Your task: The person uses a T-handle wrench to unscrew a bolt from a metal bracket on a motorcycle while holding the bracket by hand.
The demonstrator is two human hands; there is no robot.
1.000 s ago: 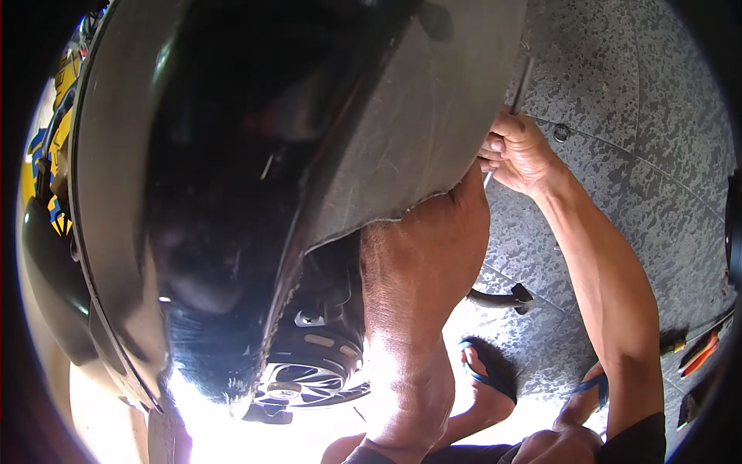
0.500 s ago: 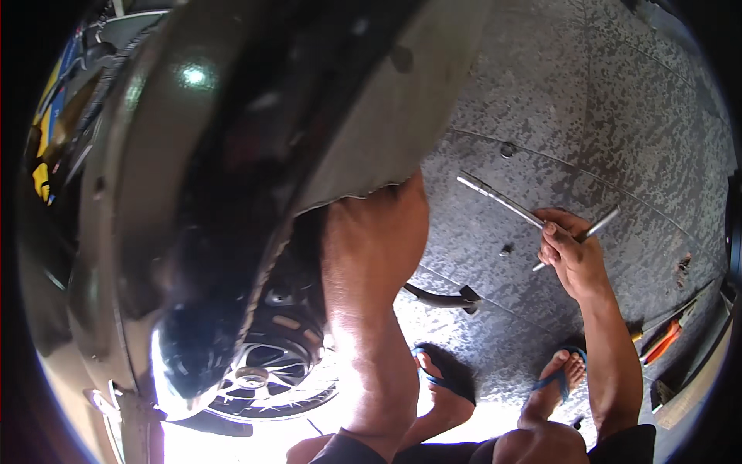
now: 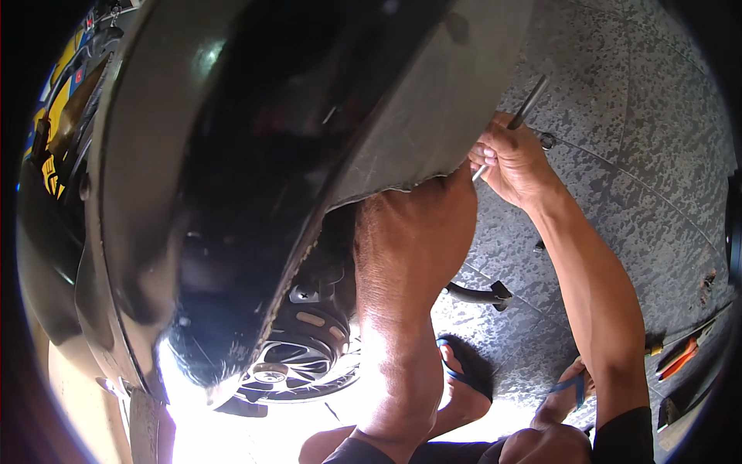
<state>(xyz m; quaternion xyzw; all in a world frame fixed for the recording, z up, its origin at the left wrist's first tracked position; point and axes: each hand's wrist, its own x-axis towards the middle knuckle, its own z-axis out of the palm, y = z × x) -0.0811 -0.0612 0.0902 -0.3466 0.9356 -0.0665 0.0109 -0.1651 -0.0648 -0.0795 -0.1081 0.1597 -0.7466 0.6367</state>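
My right hand [image 3: 512, 161] is closed around the crossbar of a T-handle wrench [image 3: 530, 100], whose bar sticks out above and below the fingers. It is at the edge of a grey panel [image 3: 433, 116], and the wrench's long shaft is out of sight there. My left arm [image 3: 406, 271] reaches up under the same panel, which hides the left hand and whatever it touches. The panel belongs to a large dark glossy vehicle body [image 3: 255, 155] on the left.
A spoked wheel [image 3: 270, 377] shows below the bodywork. On the speckled floor lie a round metal part [image 3: 547, 141], a small dark part [image 3: 539, 246] and orange-handled pliers [image 3: 679, 359]. A black curved lever [image 3: 479, 295] juts out beside my left arm. My feet in blue flip-flops [image 3: 464, 377] are near the bottom.
My right hand has moved up and left with the T-handle wrench, from over open floor to the panel's edge. The wrench's shaft has gone out of sight. My left arm stays under the panel.
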